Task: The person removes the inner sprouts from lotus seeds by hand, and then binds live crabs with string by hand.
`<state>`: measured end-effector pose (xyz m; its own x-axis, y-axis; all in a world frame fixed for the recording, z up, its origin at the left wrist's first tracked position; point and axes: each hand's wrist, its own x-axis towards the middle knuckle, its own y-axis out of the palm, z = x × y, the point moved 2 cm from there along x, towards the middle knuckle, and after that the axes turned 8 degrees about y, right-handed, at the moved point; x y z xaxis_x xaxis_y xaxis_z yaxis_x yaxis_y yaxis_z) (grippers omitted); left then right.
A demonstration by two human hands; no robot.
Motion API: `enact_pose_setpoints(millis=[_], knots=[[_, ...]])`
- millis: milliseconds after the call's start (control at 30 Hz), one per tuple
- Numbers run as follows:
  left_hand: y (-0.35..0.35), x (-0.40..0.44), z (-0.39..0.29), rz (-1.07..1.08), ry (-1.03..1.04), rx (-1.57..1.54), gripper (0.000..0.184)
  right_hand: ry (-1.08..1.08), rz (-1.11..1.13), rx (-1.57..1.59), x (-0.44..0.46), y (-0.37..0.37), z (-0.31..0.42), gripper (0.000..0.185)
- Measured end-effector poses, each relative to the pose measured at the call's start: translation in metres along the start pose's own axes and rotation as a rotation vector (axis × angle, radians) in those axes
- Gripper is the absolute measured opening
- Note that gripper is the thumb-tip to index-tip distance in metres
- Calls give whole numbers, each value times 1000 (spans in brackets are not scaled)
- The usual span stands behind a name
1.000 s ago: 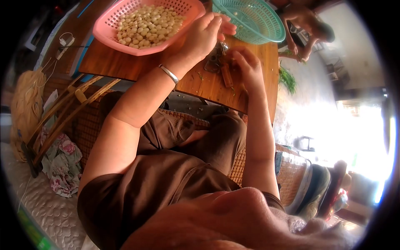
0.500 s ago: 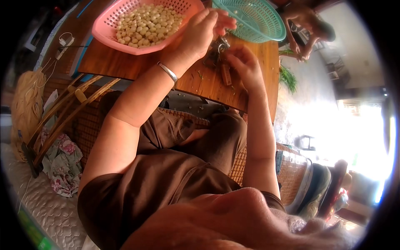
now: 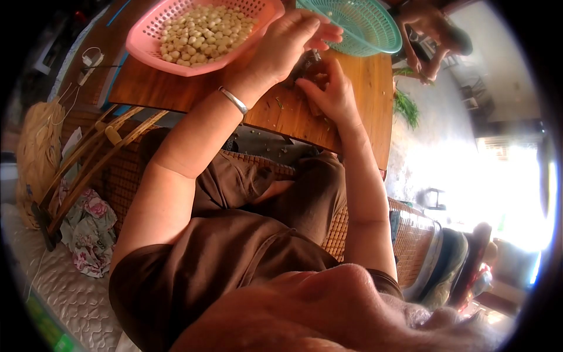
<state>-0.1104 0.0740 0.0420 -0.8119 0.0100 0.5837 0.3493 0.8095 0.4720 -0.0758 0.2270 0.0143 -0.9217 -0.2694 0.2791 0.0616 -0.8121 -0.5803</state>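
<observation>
My left hand point(image 3: 293, 38), with a silver bangle point(image 3: 234, 101) on its wrist, is raised over the table between the two baskets. Its fingers stretch out to the right and look apart, with nothing visible in them. Just below it, my right hand point(image 3: 333, 97) has its thumb and index finger spread. Between the hands stands a small metal tool point(image 3: 306, 61) with a wooden part, largely covered by my right hand. A pink basket point(image 3: 187, 69) of pale round nuts or seeds point(image 3: 202, 38) stands left. The green basket point(image 3: 366, 50) is behind my fingers.
Small scraps lie on the wooden table point(image 3: 176, 91). Another person point(image 3: 431, 35) bends over green stalks point(image 3: 406, 108) at the right. At left are wooden crutch-like poles point(image 3: 94, 158), a floral cloth point(image 3: 91, 234) and a white plug with a cord point(image 3: 94, 57).
My right hand has moved slightly left, and its thumb and index finger have spread apart, covering more of the wooden part. My left hand has shifted slightly to the right.
</observation>
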Motion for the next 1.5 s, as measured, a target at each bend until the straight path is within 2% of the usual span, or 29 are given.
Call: enact_pose_setpoints(millis=[167,233,267,333,367,433,467,567,700,767,833,900,1000,1033,1100,1200,1333,1400,1500], knots=[[6,-3,-6,49,10,10,22,12,-53,24,5,-3,-9,35],[5,-4,-8,35,7,54,22,-36,-11,209,6,-5,-16,23],[4,-4,-6,37,6,55,22,-36,-13,210,6,-6,-19,23],[-1,-2,-1,41,58,110,22,110,-6,673,7,-10,-17,17],[-4,-1,2,41,57,111,22,110,-6,674,7,-15,-13,17],[-4,1,1,15,63,169,22,240,36,810,5,-22,-9,22],[-4,1,0,16,62,169,22,215,-37,823,7,-19,-9,23],[7,0,-18,-54,40,256,26,203,-70,877,7,-21,-10,24],[6,0,-19,24,20,215,29,174,-25,727,5,-18,-12,19],[5,1,-16,76,37,198,30,222,87,568,0,-13,1,26],[5,1,-12,-10,-10,36,30,228,114,492,3,-9,-10,34],[5,0,-12,-22,-22,16,29,-54,-27,132,6,-7,-12,34],[4,0,-10,-40,-41,-62,28,-146,-75,76,7,-7,-8,30],[3,1,-8,-46,-47,-121,27,-146,-75,77,5,-8,-4,30],[2,2,-7,-16,-45,-154,27,140,47,327,1,-8,0,25],[2,2,-6,17,-52,-186,26,196,79,342,1,-8,-6,22],[4,1,-5,-5,-118,-241,26,65,54,200,3,-8,-9,19],[4,1,-5,-12,-121,-210,26,116,79,348,2,-8,-8,14],[-4,2,8,-40,-106,-173,22,101,69,394,2,-10,-9,14]])
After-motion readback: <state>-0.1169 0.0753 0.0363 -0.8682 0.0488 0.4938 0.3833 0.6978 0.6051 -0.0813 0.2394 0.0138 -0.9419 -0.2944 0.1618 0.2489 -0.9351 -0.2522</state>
